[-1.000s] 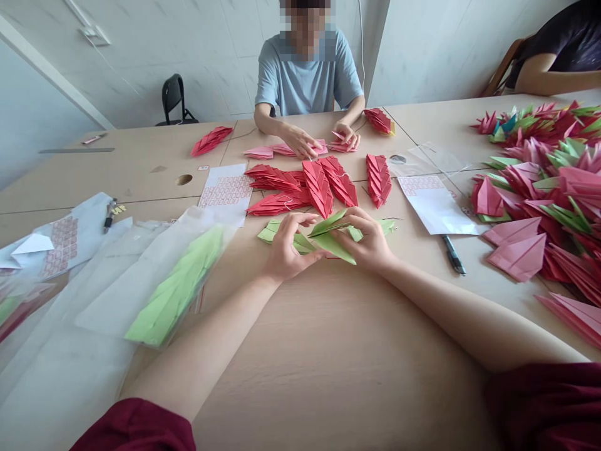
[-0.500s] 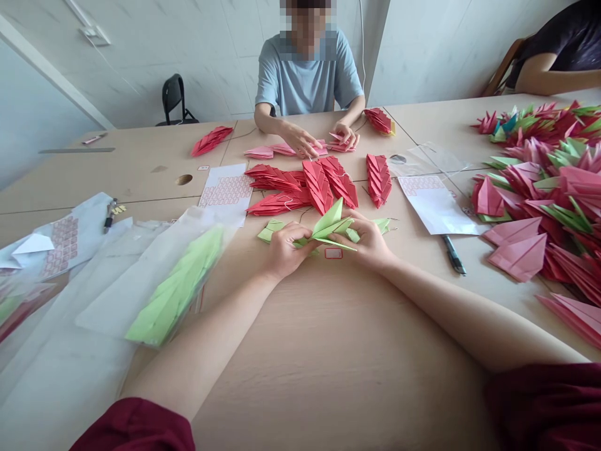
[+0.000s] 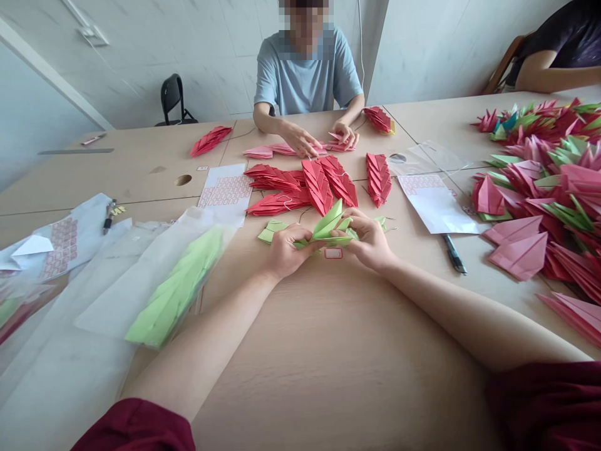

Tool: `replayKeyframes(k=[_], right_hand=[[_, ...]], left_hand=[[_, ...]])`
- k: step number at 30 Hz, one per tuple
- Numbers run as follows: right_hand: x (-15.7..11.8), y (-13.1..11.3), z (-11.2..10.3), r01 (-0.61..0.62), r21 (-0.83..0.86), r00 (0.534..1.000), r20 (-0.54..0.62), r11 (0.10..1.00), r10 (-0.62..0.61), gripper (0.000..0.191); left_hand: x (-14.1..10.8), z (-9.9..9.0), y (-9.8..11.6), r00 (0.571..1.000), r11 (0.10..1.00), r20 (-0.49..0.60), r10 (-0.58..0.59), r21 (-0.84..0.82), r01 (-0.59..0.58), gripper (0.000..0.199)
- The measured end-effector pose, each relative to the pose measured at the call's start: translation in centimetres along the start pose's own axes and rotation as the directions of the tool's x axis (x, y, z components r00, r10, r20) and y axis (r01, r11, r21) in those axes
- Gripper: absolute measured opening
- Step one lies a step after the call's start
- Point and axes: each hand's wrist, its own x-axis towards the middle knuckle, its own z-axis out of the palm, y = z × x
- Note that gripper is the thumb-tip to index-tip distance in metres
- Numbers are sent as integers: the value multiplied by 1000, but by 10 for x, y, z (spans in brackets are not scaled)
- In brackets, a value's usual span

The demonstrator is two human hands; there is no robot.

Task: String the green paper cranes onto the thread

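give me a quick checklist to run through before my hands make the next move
1. Left hand holding the green paper: ok, pinched between thumb and fingers.
2. Right hand on the same paper: ok, fingers at its other side.
3. Green paper apart from the red bundles: cannot tell, its tip overlaps them in view.
4. Label readable: cannot tell, print too small.
5. Pen away from the right hand: ok, lying apart on the table.
6. Co-worker's hands apart from yours: ok, across the table.
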Motion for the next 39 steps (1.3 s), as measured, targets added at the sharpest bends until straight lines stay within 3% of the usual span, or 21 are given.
replayKeyframes(k=[13, 16, 19, 22, 27, 33, 39], right_hand=[[10, -2, -9, 20, 112, 996, -86, 994, -10, 17], [10, -2, -9, 11, 99, 1000, -18, 995, -9, 19], [7, -3, -5, 2, -21, 993, 119, 1000, 1, 18], [3, -4, -1, -15, -74, 983, 181, 997, 28, 17], [2, -4, 3, -32, 11, 980, 198, 999, 29, 15], [2, -2, 1, -210, 185, 968, 175, 960, 178, 24], [4, -1, -1, -222, 238, 971, 145, 945, 192, 22]], left_hand=[[0, 0, -5, 998, 1000, 65, -7, 11, 6, 34], [0, 0, -4, 999, 999, 47, 28, 37, -29, 33], [0, 0, -1, 996, 992, 24, 82, 90, -84, 33], [-1, 1, 2, 988, 978, 58, 141, 148, -149, 32], [-1, 2, 6, 983, 972, 83, 161, 158, -172, 29], [0, 1, 7, 986, 969, 42, 163, 184, -168, 30], [-1, 3, 3, 983, 971, 2, 183, 154, -181, 32]])
